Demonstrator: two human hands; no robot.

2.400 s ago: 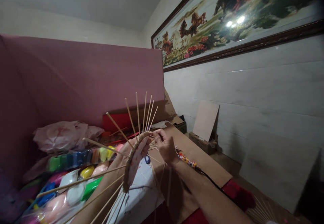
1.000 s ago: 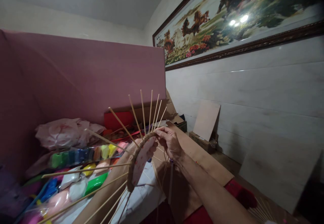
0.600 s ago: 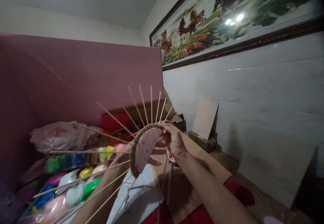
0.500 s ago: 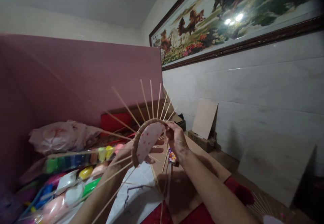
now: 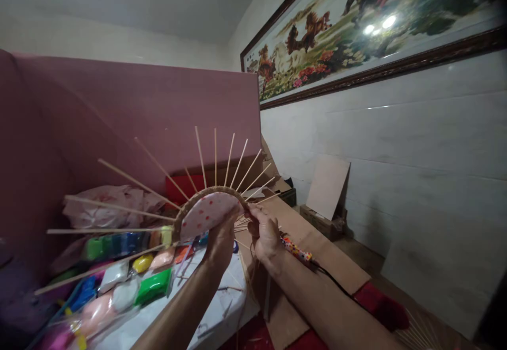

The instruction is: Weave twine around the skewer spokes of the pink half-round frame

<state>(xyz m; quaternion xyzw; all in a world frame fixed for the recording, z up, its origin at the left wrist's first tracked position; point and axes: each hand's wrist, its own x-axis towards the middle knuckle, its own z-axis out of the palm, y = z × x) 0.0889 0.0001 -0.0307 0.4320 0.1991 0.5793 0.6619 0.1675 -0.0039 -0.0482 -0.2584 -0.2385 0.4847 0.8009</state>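
In front of me is a woven basket base (image 5: 208, 215), its face white with red dots and its rim a brown woven band. Thin wooden sticks (image 5: 134, 213) fan outward from that rim. My left hand (image 5: 222, 239) is closed on the lower edge of the dotted face, with some fingertips hidden. At the right end of the rim, my right hand (image 5: 264, 229) pinches the band between thumb and fingers. A thin brown strand seems to hang below the right hand, partly hidden by the wrist.
Bagged coloured clay (image 5: 154, 285) lies on a white-covered surface (image 5: 214, 313) at left. Brown board (image 5: 336, 265) extends right, carrying a patterned tool (image 5: 295, 248) with a black cord. Behind are a plastic bag (image 5: 111, 207), a pink panel (image 5: 138, 107) and a leaning board (image 5: 328, 186).
The basket base has moved left and turned so its dotted face lies flatter. My left hand has shifted from behind the face to its lower edge; my right hand still pinches the rim.
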